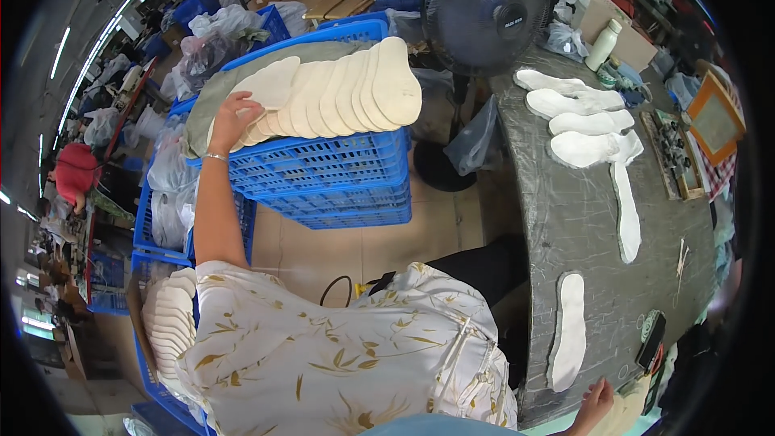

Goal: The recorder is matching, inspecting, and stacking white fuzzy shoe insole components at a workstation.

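My left arm reaches out over the row of overlapping cream insoles (355, 90), spread on a grey-green cloth (211, 90) atop stacked blue crates (323, 165). At the row's left end, my left hand (234, 119) has its fingers closed on the edge of an insole (273, 81) that lies across the others. Low on the right, my right hand (595, 405) rests by the near edge of the dark worktable (549, 226), fingers loosely bent and apart, beside cream insole-shaped pieces (630, 408). A single white insole (570, 331) lies just beyond it.
Several white insoles (589, 123) lie farther back on the table, near a bottle (604, 44) and an orange-framed panel (715, 119). A standing fan (488, 12) rises between crates and table. More insoles (171, 323) fill a crate at my left.
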A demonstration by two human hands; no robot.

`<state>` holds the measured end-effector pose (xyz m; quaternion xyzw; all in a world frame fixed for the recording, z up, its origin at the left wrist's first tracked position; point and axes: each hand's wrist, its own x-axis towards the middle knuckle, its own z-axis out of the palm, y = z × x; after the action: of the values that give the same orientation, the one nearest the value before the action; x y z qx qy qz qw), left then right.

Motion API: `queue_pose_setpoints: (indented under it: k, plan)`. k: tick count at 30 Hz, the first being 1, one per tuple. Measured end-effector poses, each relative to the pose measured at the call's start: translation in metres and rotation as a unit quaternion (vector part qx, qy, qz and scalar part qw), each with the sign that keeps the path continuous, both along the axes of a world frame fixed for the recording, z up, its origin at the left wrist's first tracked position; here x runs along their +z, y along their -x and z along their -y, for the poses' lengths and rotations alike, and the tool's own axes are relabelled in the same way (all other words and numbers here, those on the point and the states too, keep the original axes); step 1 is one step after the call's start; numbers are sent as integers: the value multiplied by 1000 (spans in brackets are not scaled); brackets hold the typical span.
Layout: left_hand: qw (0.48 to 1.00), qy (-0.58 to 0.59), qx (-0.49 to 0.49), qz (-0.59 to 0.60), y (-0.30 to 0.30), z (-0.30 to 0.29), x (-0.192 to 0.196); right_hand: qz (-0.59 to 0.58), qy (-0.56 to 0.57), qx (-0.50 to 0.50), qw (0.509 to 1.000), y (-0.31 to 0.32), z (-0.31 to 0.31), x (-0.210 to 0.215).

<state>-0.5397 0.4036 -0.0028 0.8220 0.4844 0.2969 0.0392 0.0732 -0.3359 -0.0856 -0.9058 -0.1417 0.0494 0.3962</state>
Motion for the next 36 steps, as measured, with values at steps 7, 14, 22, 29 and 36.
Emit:
queue_pose_setpoints:
  k: [7,14,22,29,36]
  plan:
    - [977,-165,59,125,-37,-101,50,-25,28,-32,999,15,-10,19]
    - [872,-397,25,287,-101,-125,193,55,87,-7,995,24,-42,73]
    - [836,-305,-408,203,-323,101,269,279,-76,167,943,45,-181,213]
    - [614,-68,-760,201,-502,246,179,364,-61,283,885,78,-251,283]
    - [428,274,-813,284,-566,364,77,281,-14,131,951,100,-173,271]
